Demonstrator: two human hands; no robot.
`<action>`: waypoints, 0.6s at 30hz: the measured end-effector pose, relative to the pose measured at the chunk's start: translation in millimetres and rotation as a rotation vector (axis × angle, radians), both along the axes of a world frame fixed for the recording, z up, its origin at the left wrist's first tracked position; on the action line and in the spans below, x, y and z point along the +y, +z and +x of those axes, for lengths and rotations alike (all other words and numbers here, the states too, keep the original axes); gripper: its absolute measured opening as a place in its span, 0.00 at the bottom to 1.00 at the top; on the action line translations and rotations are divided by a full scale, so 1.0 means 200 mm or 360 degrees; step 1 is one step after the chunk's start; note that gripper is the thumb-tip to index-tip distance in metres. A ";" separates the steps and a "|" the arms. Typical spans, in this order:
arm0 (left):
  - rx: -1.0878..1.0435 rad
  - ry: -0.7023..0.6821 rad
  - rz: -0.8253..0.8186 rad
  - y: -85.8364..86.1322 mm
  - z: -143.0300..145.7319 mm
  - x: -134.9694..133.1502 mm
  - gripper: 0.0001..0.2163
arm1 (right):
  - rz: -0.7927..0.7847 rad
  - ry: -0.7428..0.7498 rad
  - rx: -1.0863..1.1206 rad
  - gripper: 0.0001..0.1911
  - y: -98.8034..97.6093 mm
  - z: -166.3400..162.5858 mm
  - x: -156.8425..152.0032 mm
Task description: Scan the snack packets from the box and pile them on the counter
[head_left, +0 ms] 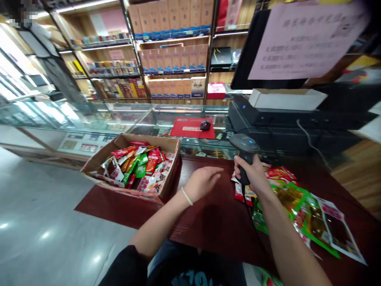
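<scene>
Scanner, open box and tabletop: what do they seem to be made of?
Scanner: probably plastic, dark and smooth, with soft highlights. Open box: likely cardboard, matt brown inner walls. Tabletop: dark red, slight sheen; faint grain suggests wood or wood-look laminate.

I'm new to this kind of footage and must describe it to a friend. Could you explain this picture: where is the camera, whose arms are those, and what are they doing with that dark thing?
There's no robot here. A person wears a camera on their head, looking forward and down, so the arms reaching in from below are their own.

The right hand grips a dark handheld scanner by its handle. The left hand, with a pale band at the wrist, is over the dark red table and seems to hold nothing.

To the left sits an open cardboard box with colourful packets inside. More packets lie on the table at the right, partly hidden by the right arm. Beyond are glass counters and stocked shelves.
</scene>
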State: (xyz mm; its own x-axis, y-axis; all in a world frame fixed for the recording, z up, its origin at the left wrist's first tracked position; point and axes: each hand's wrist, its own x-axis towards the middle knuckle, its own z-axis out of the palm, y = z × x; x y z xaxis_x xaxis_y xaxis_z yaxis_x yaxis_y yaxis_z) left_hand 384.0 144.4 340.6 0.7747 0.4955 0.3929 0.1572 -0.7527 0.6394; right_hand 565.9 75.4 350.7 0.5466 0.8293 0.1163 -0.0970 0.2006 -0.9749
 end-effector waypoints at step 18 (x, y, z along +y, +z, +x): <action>0.0999 0.1042 -0.0073 -0.17 -0.77 1.02 0.22 | -0.0360 0.0759 -0.0443 0.16 0.05 -0.55 0.45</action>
